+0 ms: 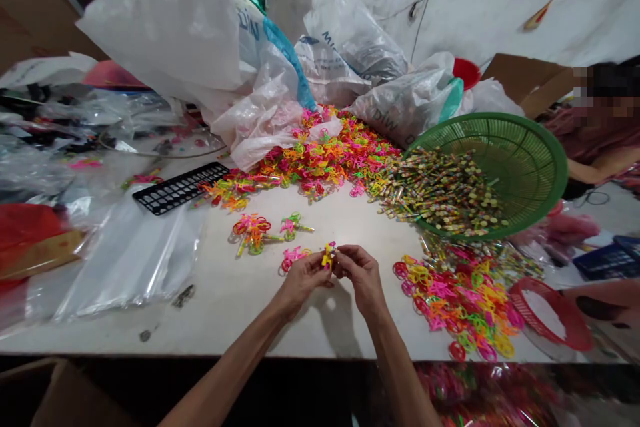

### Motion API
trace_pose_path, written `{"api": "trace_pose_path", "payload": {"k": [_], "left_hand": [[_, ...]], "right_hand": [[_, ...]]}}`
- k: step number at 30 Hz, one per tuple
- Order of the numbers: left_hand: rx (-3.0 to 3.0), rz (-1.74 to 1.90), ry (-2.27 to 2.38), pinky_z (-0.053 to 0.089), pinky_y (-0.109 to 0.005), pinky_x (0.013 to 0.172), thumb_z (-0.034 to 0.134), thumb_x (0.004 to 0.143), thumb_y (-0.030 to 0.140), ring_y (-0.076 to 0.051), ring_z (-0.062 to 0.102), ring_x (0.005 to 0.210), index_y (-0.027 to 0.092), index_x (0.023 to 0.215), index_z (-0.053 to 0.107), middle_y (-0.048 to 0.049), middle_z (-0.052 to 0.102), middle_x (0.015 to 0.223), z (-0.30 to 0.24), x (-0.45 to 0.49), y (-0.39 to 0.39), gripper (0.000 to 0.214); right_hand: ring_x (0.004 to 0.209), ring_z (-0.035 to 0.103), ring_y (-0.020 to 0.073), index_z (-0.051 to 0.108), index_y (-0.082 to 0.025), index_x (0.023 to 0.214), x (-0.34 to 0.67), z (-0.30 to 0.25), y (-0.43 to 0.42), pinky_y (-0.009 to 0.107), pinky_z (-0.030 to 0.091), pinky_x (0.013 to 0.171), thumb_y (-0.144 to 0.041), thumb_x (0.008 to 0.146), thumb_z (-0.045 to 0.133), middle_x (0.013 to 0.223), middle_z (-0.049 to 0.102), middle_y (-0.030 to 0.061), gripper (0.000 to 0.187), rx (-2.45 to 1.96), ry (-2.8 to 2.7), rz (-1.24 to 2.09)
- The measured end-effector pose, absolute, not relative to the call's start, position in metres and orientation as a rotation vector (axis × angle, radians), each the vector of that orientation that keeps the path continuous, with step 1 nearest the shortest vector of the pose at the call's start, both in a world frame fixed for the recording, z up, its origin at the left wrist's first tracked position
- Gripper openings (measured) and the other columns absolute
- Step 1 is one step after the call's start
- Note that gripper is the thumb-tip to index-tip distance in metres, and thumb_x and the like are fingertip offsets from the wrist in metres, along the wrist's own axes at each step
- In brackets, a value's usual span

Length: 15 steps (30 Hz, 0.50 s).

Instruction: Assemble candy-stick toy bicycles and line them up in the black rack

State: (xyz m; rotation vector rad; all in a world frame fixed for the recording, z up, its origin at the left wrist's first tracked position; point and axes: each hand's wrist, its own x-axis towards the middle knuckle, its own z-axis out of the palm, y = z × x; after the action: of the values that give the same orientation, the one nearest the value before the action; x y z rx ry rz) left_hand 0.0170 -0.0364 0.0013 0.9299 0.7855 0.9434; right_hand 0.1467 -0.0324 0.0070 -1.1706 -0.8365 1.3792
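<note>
My left hand (305,277) and my right hand (361,271) meet over the middle of the white table (235,293), fingers pinched together on a small yellow plastic toy piece (329,255). A pink piece (293,257) lies just left of my left hand. Further left sit an orange-and-pink cluster (253,230) and a green-pink piece (293,223). A big heap of neon plastic pieces (320,160) lies behind, and a second pile (460,300) spreads to the right of my right hand.
A tilted green basket (520,153) spills small wrapped sticks (440,190). A black perforated tray (180,188) and clear plastic bags (125,260) lie left. Large bags (175,20) stand behind. A red round basket (547,310) sits right. Another person (600,127) sits at far right.
</note>
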Motion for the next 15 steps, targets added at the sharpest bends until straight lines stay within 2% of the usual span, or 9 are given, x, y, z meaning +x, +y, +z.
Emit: {"api": "trace_pose_path", "payload": {"k": [2,4,6,15], "left_hand": [[0.904,0.953,0.821,0.045,-0.023,0.065,0.070,0.065,0.029,-0.016,0.056,0.078,0.016,0.088,0.065,-0.0037,0.062,0.080,0.003,0.014,-0.036,0.027],[0.856,0.978,0.890,0.040,-0.020,0.056,0.070,0.066,0.031,-0.011,0.052,0.064,0.014,0.073,0.065,-0.0005,0.058,0.066,0.002,0.011,-0.035,0.019],[0.801,0.999,0.928,0.036,-0.019,0.050,0.069,0.067,0.032,-0.007,0.046,0.053,0.012,0.067,0.063,0.0020,0.053,0.058,-0.001,0.008,-0.034,0.021],[0.639,0.892,0.861,0.046,-0.026,0.056,0.072,0.060,0.026,-0.012,0.055,0.055,0.010,0.074,0.063,-0.0033,0.061,0.063,-0.002,0.006,-0.037,0.023]], "right_hand": [[0.051,0.050,0.0082,0.067,-0.016,0.079,0.151,0.004,-0.035,0.022,0.038,0.050,-0.028,0.065,0.073,0.063,0.062,-0.0013,0.019,-1.198,-0.929,1.367],[0.050,0.049,0.0082,0.067,-0.016,0.080,0.154,0.003,-0.037,0.022,0.038,0.051,-0.028,0.066,0.072,0.062,0.061,-0.0014,0.020,-1.208,-0.968,1.382],[0.048,0.049,0.0081,0.066,-0.015,0.080,0.156,0.002,-0.040,0.022,0.037,0.049,-0.030,0.067,0.070,0.060,0.059,-0.0016,0.020,-1.218,-0.920,1.390],[0.039,0.040,0.0047,0.062,-0.015,0.069,0.162,-0.001,-0.043,0.019,0.028,0.039,-0.029,0.071,0.066,0.050,0.049,-0.0046,0.016,-1.087,-0.827,1.657]]}}
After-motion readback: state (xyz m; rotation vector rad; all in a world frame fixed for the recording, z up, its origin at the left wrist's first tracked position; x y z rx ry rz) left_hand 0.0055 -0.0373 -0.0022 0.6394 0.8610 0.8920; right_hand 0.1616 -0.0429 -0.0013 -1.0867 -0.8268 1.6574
